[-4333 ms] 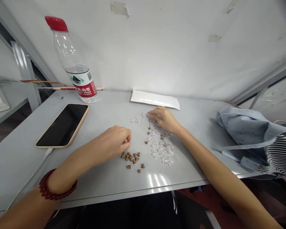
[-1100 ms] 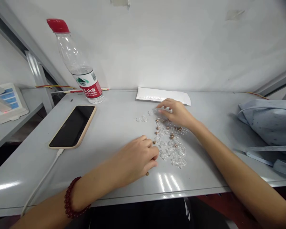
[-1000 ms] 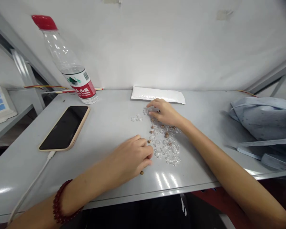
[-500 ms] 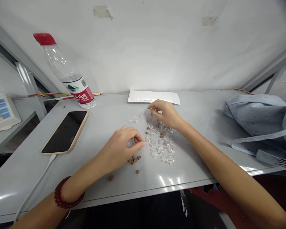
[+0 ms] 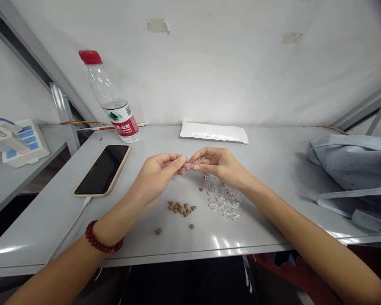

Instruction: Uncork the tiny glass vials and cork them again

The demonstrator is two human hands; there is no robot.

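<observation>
My left hand and my right hand are raised a little above the grey table, fingertips meeting in a pinch. Between the fingertips sits a tiny clear glass piece; my right hand pinches it, and my left fingers pinch something too small to name against it. Below lie a small heap of brown cork-like stoppers and a cluster of tiny clear glass pieces, some with brown stoppers on them. A red bead bracelet circles my left wrist.
A phone on a white cable lies at the left. A water bottle with a red cap stands at the back. A white packet lies by the wall. A blue cloth bag is on the right. A white device sits on the side shelf.
Both hands have lifted off the table and come together at the middle. My left hand left the brown stoppers; my right hand left the glass cluster with one clear piece pinched.
</observation>
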